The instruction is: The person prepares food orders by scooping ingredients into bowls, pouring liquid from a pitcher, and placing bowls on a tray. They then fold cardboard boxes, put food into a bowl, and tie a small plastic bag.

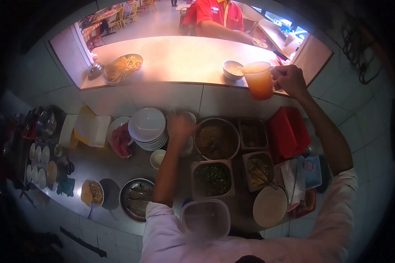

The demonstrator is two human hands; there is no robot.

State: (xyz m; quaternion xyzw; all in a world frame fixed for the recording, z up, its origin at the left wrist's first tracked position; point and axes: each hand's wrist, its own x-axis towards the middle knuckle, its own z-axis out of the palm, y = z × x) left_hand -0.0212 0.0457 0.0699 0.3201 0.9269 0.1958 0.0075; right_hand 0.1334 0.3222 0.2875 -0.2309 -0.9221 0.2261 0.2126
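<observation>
Up at the right end of the serving ledge, my right hand point(290, 80) is closed on the handle of a plastic pitcher point(259, 82) partly filled with orange liquid. In this view the pitcher overlaps the ledge's front edge, right beside a white bowl point(233, 70) of pale food. My left hand point(181, 128), smeared by motion, reaches over the worktop between a stack of white plates point(147, 124) and a round pan of brown food point(217, 138). Behind its fingers some white bowls point(188, 117) show in part. A small pale bowl point(157, 159) lies below my left wrist.
On the ledge point(180, 61) stands a plate point(123, 68) of fries and other food. A person in a red shirt point(220, 13) is beyond it. Food trays point(213, 179), a red bin point(288, 133) and a clear tub point(205, 218) crowd the worktop; a fish pan point(137, 199) lies left.
</observation>
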